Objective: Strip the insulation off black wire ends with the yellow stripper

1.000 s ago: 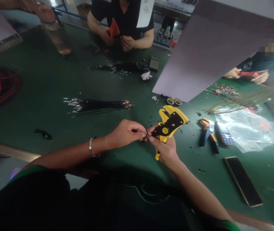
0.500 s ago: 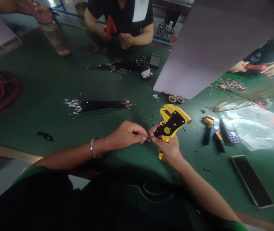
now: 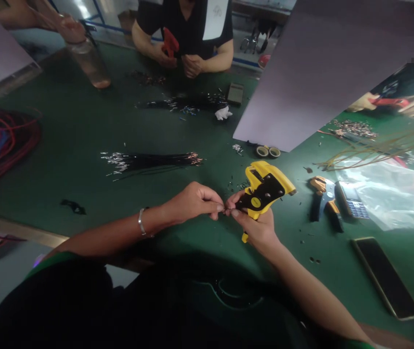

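The yellow wire stripper (image 3: pixel 265 191) tilted slightly in the closed right hand (image 3: pixel 256 228). Left fingertips (image 3: pixel 218 207) pinched a tiny item (image 3: pixel 224 209) beside it.

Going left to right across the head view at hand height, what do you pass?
Left hand → yellow wire stripper → orange-and-blue pliers → keypad phone → clear plastic bag

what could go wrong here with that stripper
The left hand pinches something too small to make out, right against the yellow wire stripper gripped in the right hand, so a fingertip might get nipped if the tool closes. The loose small bits beside it on the green mat could easily be knocked about or lost.
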`<state>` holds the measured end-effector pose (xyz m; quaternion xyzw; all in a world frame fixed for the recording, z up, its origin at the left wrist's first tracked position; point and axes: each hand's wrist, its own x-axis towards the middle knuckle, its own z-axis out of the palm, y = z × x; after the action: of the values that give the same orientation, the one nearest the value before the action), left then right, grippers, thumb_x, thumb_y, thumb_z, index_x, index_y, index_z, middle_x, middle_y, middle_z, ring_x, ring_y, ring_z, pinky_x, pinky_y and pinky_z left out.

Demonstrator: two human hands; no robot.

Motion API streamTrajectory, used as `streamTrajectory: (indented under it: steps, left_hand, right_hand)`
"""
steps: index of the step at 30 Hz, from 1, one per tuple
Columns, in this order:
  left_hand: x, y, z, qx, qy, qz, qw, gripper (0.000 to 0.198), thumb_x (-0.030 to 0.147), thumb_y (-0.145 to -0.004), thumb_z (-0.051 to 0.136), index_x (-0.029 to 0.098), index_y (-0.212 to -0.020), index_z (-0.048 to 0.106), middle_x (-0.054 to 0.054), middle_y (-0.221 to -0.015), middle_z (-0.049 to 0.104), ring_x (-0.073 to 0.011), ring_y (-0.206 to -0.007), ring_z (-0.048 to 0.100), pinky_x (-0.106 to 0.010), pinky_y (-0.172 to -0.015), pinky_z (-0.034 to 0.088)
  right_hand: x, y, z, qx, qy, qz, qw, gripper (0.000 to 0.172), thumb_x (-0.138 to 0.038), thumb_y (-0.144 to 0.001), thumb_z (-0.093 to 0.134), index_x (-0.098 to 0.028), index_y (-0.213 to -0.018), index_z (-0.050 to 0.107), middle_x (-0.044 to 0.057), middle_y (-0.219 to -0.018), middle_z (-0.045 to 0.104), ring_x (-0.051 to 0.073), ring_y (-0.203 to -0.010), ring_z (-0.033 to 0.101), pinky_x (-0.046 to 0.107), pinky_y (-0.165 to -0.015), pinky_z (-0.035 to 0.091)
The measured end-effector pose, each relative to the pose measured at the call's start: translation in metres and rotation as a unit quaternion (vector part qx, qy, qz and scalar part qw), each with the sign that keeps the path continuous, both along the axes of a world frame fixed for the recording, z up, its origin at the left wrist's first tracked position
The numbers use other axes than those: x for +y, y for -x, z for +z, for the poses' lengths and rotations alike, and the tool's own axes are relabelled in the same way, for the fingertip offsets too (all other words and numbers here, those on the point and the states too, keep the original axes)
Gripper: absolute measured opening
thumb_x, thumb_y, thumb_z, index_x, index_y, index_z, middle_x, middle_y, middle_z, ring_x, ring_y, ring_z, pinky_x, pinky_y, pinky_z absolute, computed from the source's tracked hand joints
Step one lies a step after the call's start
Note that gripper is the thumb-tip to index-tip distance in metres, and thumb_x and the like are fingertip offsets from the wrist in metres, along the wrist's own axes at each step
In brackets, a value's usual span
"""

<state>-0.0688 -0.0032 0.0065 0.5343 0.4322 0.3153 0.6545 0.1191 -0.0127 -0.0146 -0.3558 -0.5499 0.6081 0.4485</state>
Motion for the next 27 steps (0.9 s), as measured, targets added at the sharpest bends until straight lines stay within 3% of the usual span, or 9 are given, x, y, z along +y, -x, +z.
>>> streamTrajectory:
  steps: [16, 27]
  left_hand:
    - [0.004, 0.004, 0.001, -0.026, 0.041, 0.021, 0.999, 0.006, 0.016, -0.069, 0.071, 0.012, -0.073, 0.072, 0.000, -0.056, 0.067, -0.0106, -0.056, 0.061, -0.025, -0.065, 0.049]
    - [0.008, 0.009, 0.009, -0.013, -0.016, 0.147, 0.989, 0.005, 0.014, -0.069, 0.068, 0.013, -0.072, 0.072, 0.000, -0.054, 0.066, -0.0107, -0.054, 0.061, -0.024, -0.062, 0.049]
  right_hand:
    - [0.007, -0.002, 0.001, 0.043, 0.000, -0.013, 0.999, 0.012, -0.021, -0.076, 0.066, -0.021, -0.083, 0.056, 0.000, -0.076, 0.055, 0.017, -0.069, 0.057, 0.036, -0.070, 0.049]
    - [0.006, -0.001, -0.009, 0.026, 0.063, 0.037, 0.997, 0.020, -0.017, -0.070, 0.068, -0.021, -0.087, 0.059, 0.000, -0.079, 0.058, 0.018, -0.073, 0.059, 0.036, -0.071, 0.049]
